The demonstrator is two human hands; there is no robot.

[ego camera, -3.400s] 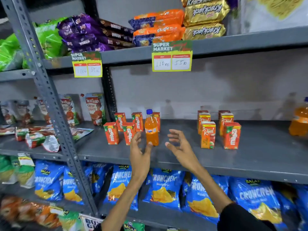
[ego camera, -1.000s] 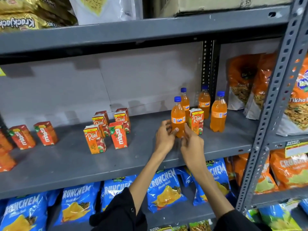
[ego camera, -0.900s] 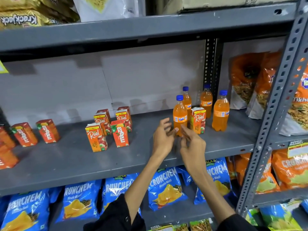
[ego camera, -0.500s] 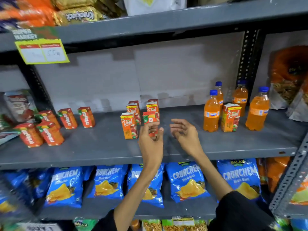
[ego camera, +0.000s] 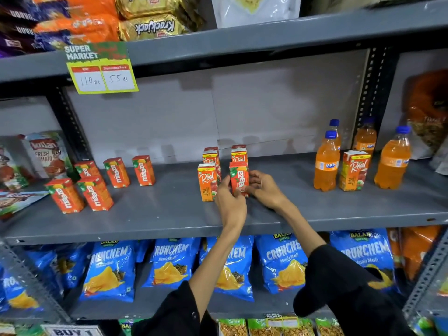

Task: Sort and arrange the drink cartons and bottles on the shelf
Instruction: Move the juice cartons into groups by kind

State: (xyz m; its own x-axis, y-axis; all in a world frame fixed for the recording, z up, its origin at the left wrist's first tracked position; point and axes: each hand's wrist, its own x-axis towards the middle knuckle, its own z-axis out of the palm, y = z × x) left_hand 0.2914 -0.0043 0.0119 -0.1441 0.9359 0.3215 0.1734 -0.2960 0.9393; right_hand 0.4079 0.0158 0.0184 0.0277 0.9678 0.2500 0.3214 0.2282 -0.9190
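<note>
On the grey middle shelf [ego camera: 169, 214] a red Maaza carton [ego camera: 239, 178] stands at the centre. My left hand [ego camera: 230, 202] and my right hand [ego camera: 264, 187] clasp it from both sides. Three Real cartons stand beside and behind it, the nearest one [ego camera: 206, 181] just to its left. Several Maaza cartons [ego camera: 94, 192] sit in a loose group at the left. At the right, several orange Fanta bottles [ego camera: 326, 163] surround another Real carton [ego camera: 354, 169].
Blue Crunchem chip bags [ego camera: 278, 263] fill the shelf below. Biscuit packs [ego camera: 150, 23] and a price tag [ego camera: 101, 69] are on the upper shelf. Tomato sauce pouches [ego camera: 46, 154] stand at the far left, orange snack bags [ego camera: 429, 110] beyond the right upright.
My hands left the Fanta bottle at the right, moved left along the shelf and closed on the Maaza carton in the centre group. The view swung left with them.
</note>
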